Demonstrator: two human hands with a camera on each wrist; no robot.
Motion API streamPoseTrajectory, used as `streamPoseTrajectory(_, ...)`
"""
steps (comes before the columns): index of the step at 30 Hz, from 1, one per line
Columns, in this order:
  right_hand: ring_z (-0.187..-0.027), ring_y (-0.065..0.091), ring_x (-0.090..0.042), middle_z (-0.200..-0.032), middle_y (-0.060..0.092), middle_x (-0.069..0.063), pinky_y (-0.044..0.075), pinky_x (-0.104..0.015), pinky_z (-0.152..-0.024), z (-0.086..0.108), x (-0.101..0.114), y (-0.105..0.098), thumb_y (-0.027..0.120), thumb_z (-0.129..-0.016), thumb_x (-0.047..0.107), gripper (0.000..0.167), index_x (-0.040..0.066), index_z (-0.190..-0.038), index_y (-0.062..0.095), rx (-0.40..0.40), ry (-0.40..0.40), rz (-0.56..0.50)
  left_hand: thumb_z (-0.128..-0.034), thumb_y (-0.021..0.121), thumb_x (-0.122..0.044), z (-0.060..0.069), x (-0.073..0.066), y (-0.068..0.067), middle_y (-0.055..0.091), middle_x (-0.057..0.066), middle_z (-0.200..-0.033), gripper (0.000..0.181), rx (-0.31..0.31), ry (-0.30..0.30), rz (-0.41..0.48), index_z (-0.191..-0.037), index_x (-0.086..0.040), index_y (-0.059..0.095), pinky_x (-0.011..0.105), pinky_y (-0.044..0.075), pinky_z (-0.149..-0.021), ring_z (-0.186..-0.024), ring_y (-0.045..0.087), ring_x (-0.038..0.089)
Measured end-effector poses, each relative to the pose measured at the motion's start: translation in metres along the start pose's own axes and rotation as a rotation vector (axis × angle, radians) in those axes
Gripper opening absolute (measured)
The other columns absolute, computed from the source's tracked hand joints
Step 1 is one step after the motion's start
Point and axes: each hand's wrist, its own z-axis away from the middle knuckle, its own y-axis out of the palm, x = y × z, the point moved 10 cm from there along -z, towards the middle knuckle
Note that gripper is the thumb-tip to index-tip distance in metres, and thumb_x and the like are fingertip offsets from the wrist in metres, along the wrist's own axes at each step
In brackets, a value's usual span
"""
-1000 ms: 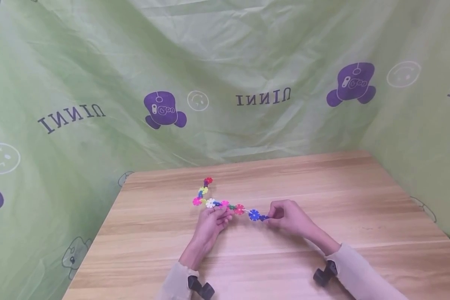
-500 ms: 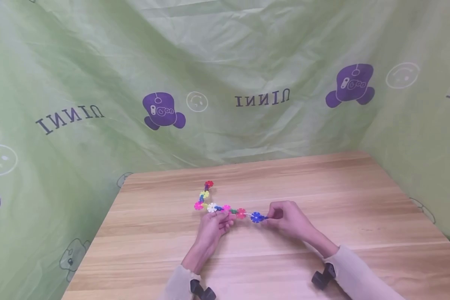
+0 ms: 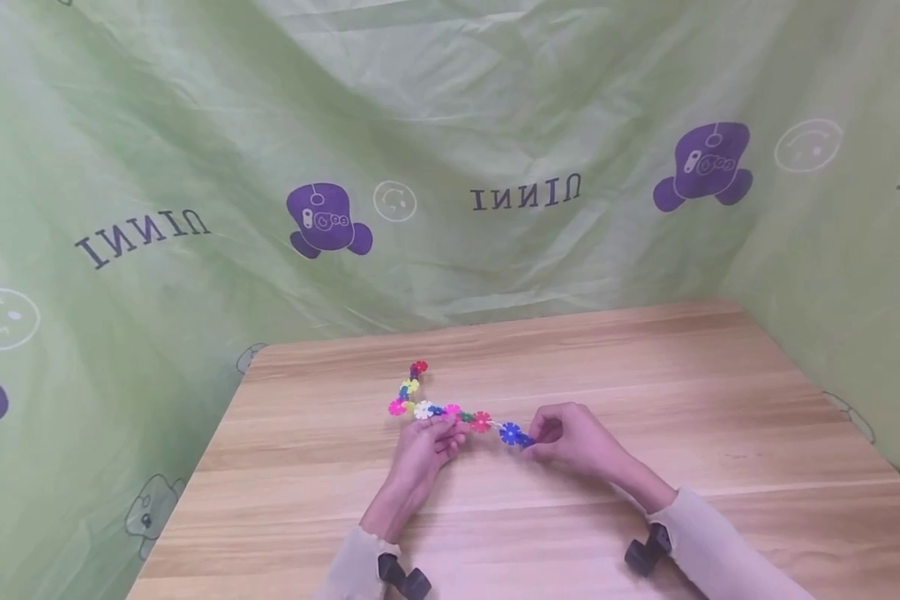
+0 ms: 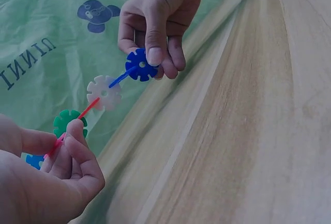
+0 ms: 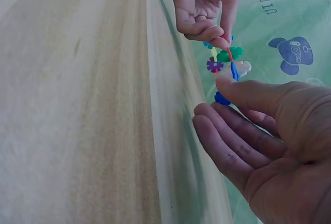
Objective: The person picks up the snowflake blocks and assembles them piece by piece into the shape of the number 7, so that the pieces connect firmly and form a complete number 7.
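A chain of colourful notched plastic snowflake discs (image 3: 423, 410) stretches between both hands, held above the table. Its far part bends back to a red disc (image 3: 418, 367). My left hand (image 3: 414, 458) pinches a pink disc (image 4: 55, 146) midway along between thumb and fingers. Beyond that grip come a green disc (image 4: 66, 122), a red one edge-on, a whitish one (image 4: 105, 92) and a blue one edge-on. My right hand (image 3: 581, 437) pinches the dark blue disc (image 4: 137, 65) at the chain's right end. The thumb covers part of that disc.
A wood-grain table (image 3: 645, 358) lies beneath the hands. Green printed cloth (image 3: 435, 267) hangs behind it and at both sides. Black wrist devices (image 3: 647, 550) sit at the cuffs of the light sleeves.
My right fingers have shifted slightly left, covering more of the chain's dark blue end, and the blue disc there has turned a little. My left hand keeps its pinch.
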Motion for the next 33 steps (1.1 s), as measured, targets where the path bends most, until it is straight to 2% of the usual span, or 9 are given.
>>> streamPoseTrajectory(6,-0.084,0.072,-0.012,-0.09,0.077,0.001,0.06,-0.022,-0.076,-0.002,0.001,0.001,0.09,-0.08,0.016,0.022,0.011,-0.09,0.072,0.017,-0.019,-0.005,-0.1054,0.06,-0.016,-0.001,-0.003,0.0,0.077,0.009,-0.108,0.027,0.004,0.003,0.007,-0.126,0.002,0.063,0.025,0.058,-0.09,-0.098,0.07,0.016)
streamPoseTrajectory(10,-0.087,0.073,-0.012,-0.094,0.077,0.0,0.06,-0.02,-0.078,-0.002,0.002,0.003,0.09,-0.081,0.022,0.026,0.011,-0.095,0.072,0.05,-0.037,0.003,-0.1052,0.06,-0.015,-0.001,-0.003,0.001,0.077,0.007,-0.105,0.027,0.017,-0.001,0.002,-0.125,0.003,0.064,0.025,0.058,-0.089,-0.097,0.07,0.015)
streamPoseTrajectory(15,-0.094,0.071,-0.013,-0.1,0.076,-0.002,0.06,-0.021,-0.085,-0.001,0.004,0.003,0.085,-0.088,0.035,0.034,0.008,-0.105,0.072,0.088,-0.059,-0.008,-0.1056,0.058,-0.015,-0.001,-0.005,0.003,0.076,0.005,-0.103,0.026,0.046,-0.001,-0.031,-0.124,0.003,0.064,0.026,0.059,-0.09,-0.094,0.07,0.014)
streamPoseTrajectory(19,-0.095,0.072,-0.017,-0.103,0.077,-0.004,0.06,-0.024,-0.084,-0.002,0.008,-0.003,0.075,-0.097,0.035,0.032,0.007,-0.111,0.071,0.102,-0.071,-0.032,-0.1055,0.058,-0.015,0.0,-0.007,0.005,0.076,0.005,-0.104,0.025,0.07,-0.002,-0.057,-0.124,0.002,0.064,0.028,0.059,-0.092,-0.096,0.071,0.016)
streamPoseTrajectory(22,-0.096,0.075,-0.026,-0.105,0.077,-0.015,0.063,-0.03,-0.083,-0.008,0.011,-0.01,0.065,-0.104,0.033,0.032,0.002,-0.112,0.071,0.1,-0.073,-0.108,-0.1048,0.059,-0.013,0.0,-0.01,0.009,0.077,0.006,-0.105,0.026,0.107,0.005,-0.089,-0.124,0.003,0.064,0.03,0.06,-0.094,-0.097,0.072,0.016)
streamPoseTrajectory(25,-0.098,0.076,-0.03,-0.109,0.076,-0.022,0.065,-0.034,-0.085,-0.016,0.009,-0.012,0.06,-0.108,0.034,0.04,-0.005,-0.115,0.069,0.112,-0.04,-0.19,-0.1041,0.058,-0.012,0.0,-0.011,0.016,0.078,0.006,-0.104,0.022,0.151,0.005,-0.136,-0.12,0.003,0.065,0.03,0.061,-0.093,-0.095,0.073,0.015)
streamPoseTrajectory(29,-0.099,0.077,-0.031,-0.113,0.076,-0.025,0.065,-0.036,-0.088,-0.026,0.0,0.0,0.062,-0.106,0.032,0.045,-0.01,-0.123,0.064,0.154,0.056,-0.307,-0.1042,0.058,-0.013,0.001,-0.01,0.025,0.077,0.003,-0.102,0.021,0.213,-0.009,-0.181,-0.117,0.002,0.066,0.03,0.06,-0.092,-0.095,0.072,0.014)
streamPoseTrajectory(33,-0.104,0.077,-0.031,-0.118,0.074,-0.028,0.064,-0.041,-0.094,-0.036,-0.003,0.02,0.058,-0.108,0.024,0.045,-0.015,-0.129,0.059,0.211,0.115,-0.471,-0.1052,0.057,-0.014,0.003,-0.011,0.035,0.076,0.001,-0.101,0.02,0.27,-0.016,-0.195,-0.117,0.0,0.067,0.029,0.059,-0.091,-0.095,0.072,0.014)
